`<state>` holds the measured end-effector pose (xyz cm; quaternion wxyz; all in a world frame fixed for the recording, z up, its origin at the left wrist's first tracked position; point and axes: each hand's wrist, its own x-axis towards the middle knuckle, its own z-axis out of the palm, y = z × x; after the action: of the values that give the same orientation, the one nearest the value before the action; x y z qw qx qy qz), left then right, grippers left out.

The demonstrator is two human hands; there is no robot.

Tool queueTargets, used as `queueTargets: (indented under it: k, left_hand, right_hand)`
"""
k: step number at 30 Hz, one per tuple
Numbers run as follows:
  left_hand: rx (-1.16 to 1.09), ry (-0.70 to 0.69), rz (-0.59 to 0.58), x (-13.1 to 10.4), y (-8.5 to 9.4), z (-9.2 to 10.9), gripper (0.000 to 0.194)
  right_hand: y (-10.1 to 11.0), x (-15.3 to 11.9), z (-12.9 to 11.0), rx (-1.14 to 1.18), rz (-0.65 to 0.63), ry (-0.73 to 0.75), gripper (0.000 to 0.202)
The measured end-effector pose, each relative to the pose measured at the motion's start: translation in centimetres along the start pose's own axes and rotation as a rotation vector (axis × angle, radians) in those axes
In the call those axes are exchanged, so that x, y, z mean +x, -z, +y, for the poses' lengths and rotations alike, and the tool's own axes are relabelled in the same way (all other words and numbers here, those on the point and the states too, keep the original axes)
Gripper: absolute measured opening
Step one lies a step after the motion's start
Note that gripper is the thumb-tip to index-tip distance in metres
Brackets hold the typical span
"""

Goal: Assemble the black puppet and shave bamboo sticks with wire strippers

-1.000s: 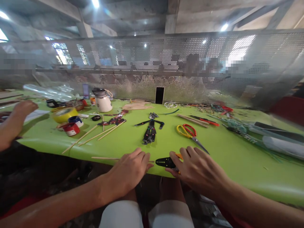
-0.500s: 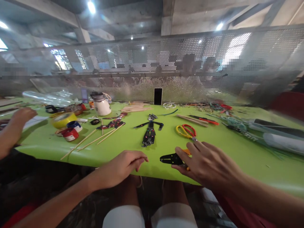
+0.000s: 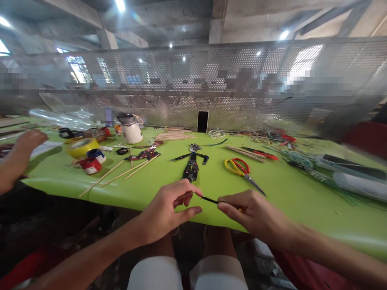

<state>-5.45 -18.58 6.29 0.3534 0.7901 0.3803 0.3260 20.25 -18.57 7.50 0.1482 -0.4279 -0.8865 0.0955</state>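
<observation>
Glossy green plastic-looking table cover (image 3: pixel 290 193)

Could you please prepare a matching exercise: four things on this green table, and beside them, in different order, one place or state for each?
1. Black rectangular phone
2. Scissors with metal blades
3. White jug with dark lid
4. Black doll-shaped figure

A. lies just beyond the left hand
B. has one red and one yellow handle loop
C. stands left of the phone
D. stands with its dark screen visible

Pairs: 1-D, 2-B, 3-C, 4-A

A workshop, shown by concrete beams (image 3: pixel 181 24), a mesh partition (image 3: pixel 169 72) and tool-strewn green worktop (image 3: pixel 290 193).
</observation>
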Motion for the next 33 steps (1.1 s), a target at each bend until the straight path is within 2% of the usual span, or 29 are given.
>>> queueTargets:
  k: [3, 5, 7, 13, 23, 29, 33]
  left_hand:
    - [0.063, -0.141, 0.17, 0.3, -0.9, 0.3, 0.015]
    - [0.085, -0.225, 0.255, 0.3, -1.4, 0.3, 0.01]
    - [0.085, -0.271, 0.276, 0.3, -1.8, 0.2, 0.006]
    - [0.056, -0.269, 0.212, 0.2, -1.5, 0.1, 0.009]
    - [0.031, -0.225, 0.167, 0.3, -1.3, 0.6, 0.012]
    - [0.026, -0.217, 0.134, 0.3, -1.1, 0.4, 0.011]
    - [0.012, -0.228, 0.067, 0.4, -0.6, 0.5, 0.012]
  right_hand:
    - [-0.5, 0.2, -0.6, 0.365, -0.156, -0.115, 0.053]
    - [-0.8, 0.2, -1.0, 0.49, -0.19, -0.166, 0.053]
    - [-1.0, 0.1, -1.2, 0.542, -0.198, -0.203, 0.053]
    - [-1.2, -0.4, -1.0, 0.581, -0.234, -0.262, 0.053]
    - [-1.7, -1.1, -0.3, 0.698, -0.29, -0.263, 0.052]
    - [-1.5, -1.0, -0.2, 0.612, -0.241, -0.166, 0.052]
    - [-1.0, -1.0, -0.1, 0.626, -0.279, -0.132, 0.051]
